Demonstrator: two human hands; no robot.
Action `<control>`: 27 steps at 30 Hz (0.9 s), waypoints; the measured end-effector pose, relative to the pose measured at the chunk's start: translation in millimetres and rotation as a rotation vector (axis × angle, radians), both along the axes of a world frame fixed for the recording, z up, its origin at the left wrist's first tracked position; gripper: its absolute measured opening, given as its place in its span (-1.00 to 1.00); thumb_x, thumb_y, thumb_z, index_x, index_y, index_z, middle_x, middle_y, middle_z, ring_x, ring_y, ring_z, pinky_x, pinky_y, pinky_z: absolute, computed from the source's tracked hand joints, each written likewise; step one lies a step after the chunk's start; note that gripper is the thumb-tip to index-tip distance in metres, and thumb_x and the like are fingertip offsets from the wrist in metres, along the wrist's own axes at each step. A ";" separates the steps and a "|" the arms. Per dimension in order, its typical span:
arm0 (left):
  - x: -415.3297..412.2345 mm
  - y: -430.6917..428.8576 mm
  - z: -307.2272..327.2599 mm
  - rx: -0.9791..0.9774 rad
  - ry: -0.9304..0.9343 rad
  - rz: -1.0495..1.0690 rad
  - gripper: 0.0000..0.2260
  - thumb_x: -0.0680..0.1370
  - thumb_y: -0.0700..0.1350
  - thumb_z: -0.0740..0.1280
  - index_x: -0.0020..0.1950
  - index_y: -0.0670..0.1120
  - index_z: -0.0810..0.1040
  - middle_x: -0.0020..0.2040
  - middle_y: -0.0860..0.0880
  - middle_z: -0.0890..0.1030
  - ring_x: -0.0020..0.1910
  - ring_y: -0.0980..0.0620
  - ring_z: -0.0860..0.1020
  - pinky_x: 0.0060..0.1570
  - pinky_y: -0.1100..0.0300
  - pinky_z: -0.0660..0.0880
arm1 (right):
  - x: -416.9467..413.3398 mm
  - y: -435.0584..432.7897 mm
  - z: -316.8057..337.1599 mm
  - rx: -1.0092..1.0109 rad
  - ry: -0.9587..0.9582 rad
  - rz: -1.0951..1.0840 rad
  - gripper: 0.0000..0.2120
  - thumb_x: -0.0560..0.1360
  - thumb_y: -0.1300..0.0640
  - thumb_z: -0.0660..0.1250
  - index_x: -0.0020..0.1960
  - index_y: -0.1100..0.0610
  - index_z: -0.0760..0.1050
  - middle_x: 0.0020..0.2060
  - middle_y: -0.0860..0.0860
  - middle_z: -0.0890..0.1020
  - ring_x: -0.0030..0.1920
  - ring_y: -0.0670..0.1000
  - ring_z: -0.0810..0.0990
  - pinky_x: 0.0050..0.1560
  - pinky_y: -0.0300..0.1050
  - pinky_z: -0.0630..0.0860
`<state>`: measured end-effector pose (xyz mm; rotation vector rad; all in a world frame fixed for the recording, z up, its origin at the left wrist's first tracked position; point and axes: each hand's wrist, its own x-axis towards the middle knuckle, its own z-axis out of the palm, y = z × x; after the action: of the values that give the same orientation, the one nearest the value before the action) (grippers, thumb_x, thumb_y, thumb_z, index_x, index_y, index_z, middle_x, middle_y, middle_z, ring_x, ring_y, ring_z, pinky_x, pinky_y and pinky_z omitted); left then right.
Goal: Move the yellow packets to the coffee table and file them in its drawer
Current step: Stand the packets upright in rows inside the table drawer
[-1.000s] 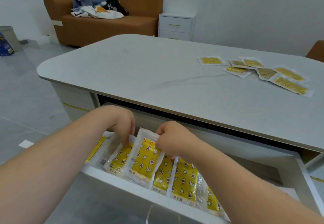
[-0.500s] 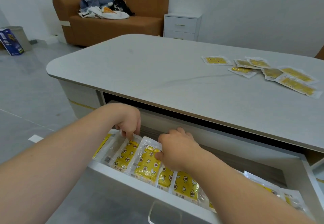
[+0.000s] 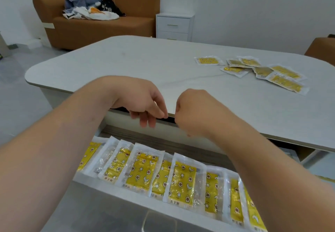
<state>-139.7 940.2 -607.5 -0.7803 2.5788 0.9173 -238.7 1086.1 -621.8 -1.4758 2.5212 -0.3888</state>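
Now both hands hover empty above the open drawer (image 3: pixel 108 191): the left hand (image 3: pixel 143 103) has drooping, slack fingers (image 3: pixel 147 121), the right hand (image 3: pixel 192 112) is curled, holding nothing visible. Filed yellow packets (image 3: pixel 181 181) stand below the fingers. Loose packets (image 3: pixel 282 81) on the bench (image 3: pixel 126 64), far right of them, probably need fetching next.

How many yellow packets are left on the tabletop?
7 on the coffee table: one yellow packet alone, six overlapping right of it. Overlap could hide another.
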 end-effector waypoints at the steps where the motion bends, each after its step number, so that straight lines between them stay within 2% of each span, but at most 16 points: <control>1: -5.6 2.5 3.7 0.010 0.060 0.028 -0.89 0.64 -0.11 0.36 0.09 -0.01 0.68 -0.16 -0.03 0.75 -0.30 0.09 0.64 -0.31 0.22 0.48 | -9.1 3.4 4.8 -0.044 0.010 -0.055 -0.84 0.49 0.25 0.23 -0.05 0.09 0.56 -0.19 0.03 0.62 -0.17 0.09 0.64 -0.09 -0.02 0.65; 4: -40.1 8.4 -0.8 -0.019 0.285 0.180 -0.91 0.62 -0.10 0.38 -0.01 -0.03 0.69 -0.23 0.00 0.74 -0.42 0.15 0.58 -0.35 0.24 0.47 | -48.3 13.4 5.3 -0.220 0.114 -0.263 -0.73 0.50 0.26 0.16 0.11 0.05 0.52 -0.04 0.01 0.58 -0.06 0.13 0.59 -0.09 -0.02 0.56; 6: -74.4 15.3 -14.7 -0.031 0.502 0.295 -0.94 0.59 -0.12 0.40 -0.05 -0.05 0.68 -0.28 0.02 0.72 -0.47 0.16 0.55 -0.40 0.25 0.46 | -81.8 18.7 -1.5 -0.282 0.191 -0.380 -0.68 0.53 0.27 0.14 0.22 0.06 0.45 -0.02 0.03 0.53 -0.04 0.16 0.56 -0.08 0.02 0.51; 9: -126.8 30.5 -39.9 -0.020 0.698 0.288 -0.95 0.52 -0.13 0.45 -0.03 -0.03 0.64 -0.22 0.07 0.67 -0.34 0.11 0.58 -0.31 0.25 0.44 | -139.4 28.0 -20.8 -0.275 0.239 -0.498 -0.62 0.54 0.30 0.15 0.32 0.08 0.39 0.17 0.10 0.52 0.09 0.21 0.56 0.03 0.12 0.54; 11: -157.1 34.7 -55.1 -0.099 0.694 0.209 -0.86 0.51 -0.11 0.45 0.05 0.00 0.60 -0.08 0.08 0.62 -0.14 0.07 0.58 -0.17 0.22 0.46 | -177.8 35.0 -38.3 -0.275 0.313 -0.565 -0.61 0.54 0.28 0.17 0.36 0.14 0.37 0.29 0.18 0.45 0.26 0.26 0.46 0.17 0.17 0.47; 14: -198.5 38.8 -68.4 -0.323 0.656 0.100 -0.71 0.54 -0.13 0.35 0.26 -0.02 0.50 0.19 -0.01 0.53 0.16 -0.02 0.50 0.15 0.09 0.48 | -220.8 43.8 -54.3 -0.257 0.439 -0.699 -0.59 0.55 0.20 0.17 0.40 0.18 0.33 0.31 0.24 0.39 0.31 0.30 0.37 0.26 0.19 0.34; 18: -245.2 35.7 -69.2 -0.630 0.546 0.044 -0.56 0.58 0.00 0.26 0.45 -0.09 0.36 0.39 -0.09 0.41 0.38 -0.14 0.35 0.26 -0.04 0.37 | -253.1 40.3 -55.3 -0.210 0.560 -0.637 -0.59 0.60 0.08 0.14 0.41 0.21 0.35 0.37 0.21 0.38 0.35 0.27 0.36 0.30 0.20 0.29; 21: -271.0 13.3 -69.5 -0.691 0.448 0.085 -0.39 0.56 0.17 0.24 0.53 -0.10 0.30 0.51 -0.10 0.32 0.50 -0.14 0.26 0.36 -0.10 0.29 | -275.9 34.6 -56.8 -0.152 0.490 -0.670 -0.50 0.65 -0.06 0.07 0.47 0.20 0.31 0.44 0.18 0.35 0.44 0.24 0.31 0.37 0.22 0.25; 23: -285.4 -3.0 -70.2 -0.707 0.363 0.052 -0.31 0.56 0.26 0.19 0.59 -0.07 0.22 0.62 -0.11 0.17 0.58 -0.15 0.14 0.47 -0.17 0.19 | -288.1 31.6 -58.2 -0.097 0.399 -0.711 -0.41 0.65 -0.14 0.01 0.55 0.19 0.22 0.53 0.17 0.27 0.52 0.23 0.22 0.44 0.26 0.17; 25: -296.4 -17.1 -69.7 -0.715 0.295 -0.021 -0.28 0.56 0.34 0.12 0.64 0.01 0.13 0.68 -0.06 -0.03 0.64 -0.16 -0.02 0.54 -0.25 0.04 | -295.1 28.6 -58.8 -0.082 0.332 -0.732 -0.39 0.64 -0.14 -0.02 0.59 0.15 0.16 0.56 0.17 0.22 0.56 0.23 0.16 0.47 0.29 0.12; 27: -305.7 -29.7 -68.5 -0.706 0.276 -0.030 -0.25 0.55 0.41 0.07 0.65 0.06 0.07 0.68 -0.01 -0.10 0.65 -0.14 -0.08 0.54 -0.28 -0.04 | -299.8 28.1 -61.2 -0.105 0.319 -0.746 -0.42 0.63 -0.11 -0.03 0.58 0.12 0.15 0.56 0.17 0.23 0.56 0.23 0.16 0.47 0.31 0.10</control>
<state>-445.4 910.5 -676.0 -0.8123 3.1844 0.0718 -538.5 1114.2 -683.1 -0.5906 3.2957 -0.4141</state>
